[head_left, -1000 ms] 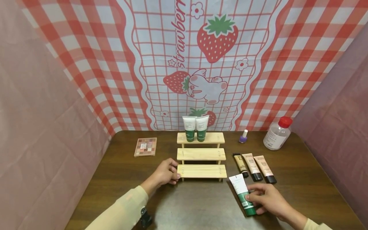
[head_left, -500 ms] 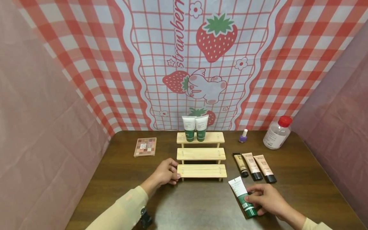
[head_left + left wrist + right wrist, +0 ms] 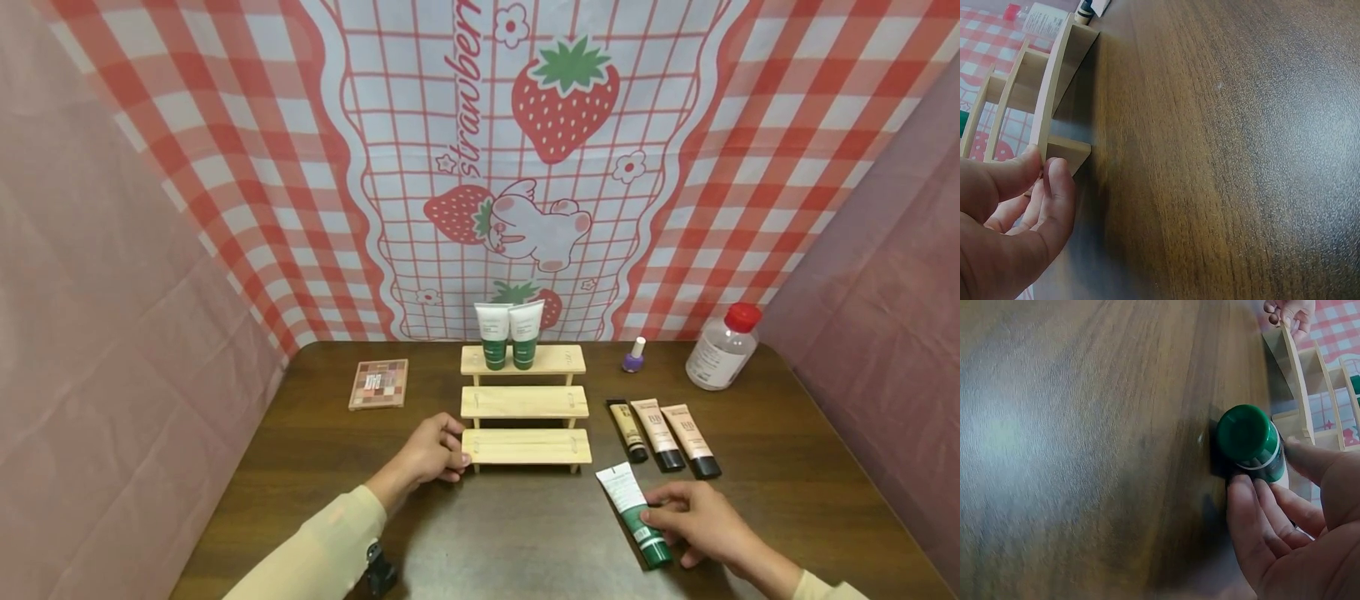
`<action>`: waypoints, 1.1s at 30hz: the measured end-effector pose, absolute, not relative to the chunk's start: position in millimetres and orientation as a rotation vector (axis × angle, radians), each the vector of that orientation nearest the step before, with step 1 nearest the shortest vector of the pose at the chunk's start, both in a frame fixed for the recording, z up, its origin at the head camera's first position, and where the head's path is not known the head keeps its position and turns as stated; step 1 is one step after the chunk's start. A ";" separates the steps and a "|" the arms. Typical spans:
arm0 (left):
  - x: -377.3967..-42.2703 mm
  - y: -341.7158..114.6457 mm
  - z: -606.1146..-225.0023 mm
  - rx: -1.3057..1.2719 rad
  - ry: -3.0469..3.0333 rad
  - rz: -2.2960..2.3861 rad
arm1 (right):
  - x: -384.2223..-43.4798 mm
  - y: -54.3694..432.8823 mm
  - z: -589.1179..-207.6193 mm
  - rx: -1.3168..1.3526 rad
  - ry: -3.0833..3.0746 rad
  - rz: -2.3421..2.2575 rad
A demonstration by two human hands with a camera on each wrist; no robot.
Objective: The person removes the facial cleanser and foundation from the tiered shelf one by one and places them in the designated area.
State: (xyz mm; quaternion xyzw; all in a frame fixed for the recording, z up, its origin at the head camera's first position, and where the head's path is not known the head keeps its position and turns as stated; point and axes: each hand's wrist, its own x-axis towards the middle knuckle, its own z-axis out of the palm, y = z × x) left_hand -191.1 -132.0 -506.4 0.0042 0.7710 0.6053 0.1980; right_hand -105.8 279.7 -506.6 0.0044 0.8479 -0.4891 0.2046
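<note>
My left hand (image 3: 431, 450) pinches the left end of the lowest step of a three-step wooden display stand (image 3: 525, 447); in the left wrist view the thumb and a finger meet at the board's edge. My right hand (image 3: 701, 518) holds a white and green squeeze tube (image 3: 633, 512) by its green half, low at the table surface. The tube's green cap (image 3: 1243, 432) faces the right wrist camera, with thumb and fingers on either side. Two similar tubes (image 3: 494, 337) stand upright side by side on the stand's top step.
Behind the held tube lie a gold tube (image 3: 627, 429) and two beige BB cream tubes (image 3: 658, 435). A purple nail polish bottle (image 3: 633, 357) and a red-capped clear bottle (image 3: 723, 350) stand at the back right. An eyeshadow palette (image 3: 378, 383) lies left of the stand.
The held tube has shifted slightly toward the table's front edge, with its cap end a little lower in view. My left hand and the stand have stayed in place.
</note>
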 end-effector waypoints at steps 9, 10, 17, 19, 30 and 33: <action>-192.2 -127.9 -505.9 0.001 2.157 1.691 | -127.8 279.8 -482.6 -0.238 2.612 -1.248; -192.4 -127.6 -505.8 0.002 2.156 1.693 | -132.9 278.8 -477.2 -0.268 2.636 -1.254; -192.8 -128.8 -506.5 -0.001 2.147 1.700 | -173.6 257.3 -433.2 -0.547 2.837 -1.283; -192.8 -130.0 -506.3 -0.002 2.141 1.711 | -184.9 246.5 -422.9 -0.570 2.868 -1.297; -189.7 -134.7 -504.1 -0.003 2.118 1.757 | -238.1 190.3 -402.8 -0.515 2.805 -1.425; -190.4 -134.9 -504.4 -0.007 2.114 1.755 | -249.0 183.2 -404.6 -0.488 2.757 -1.458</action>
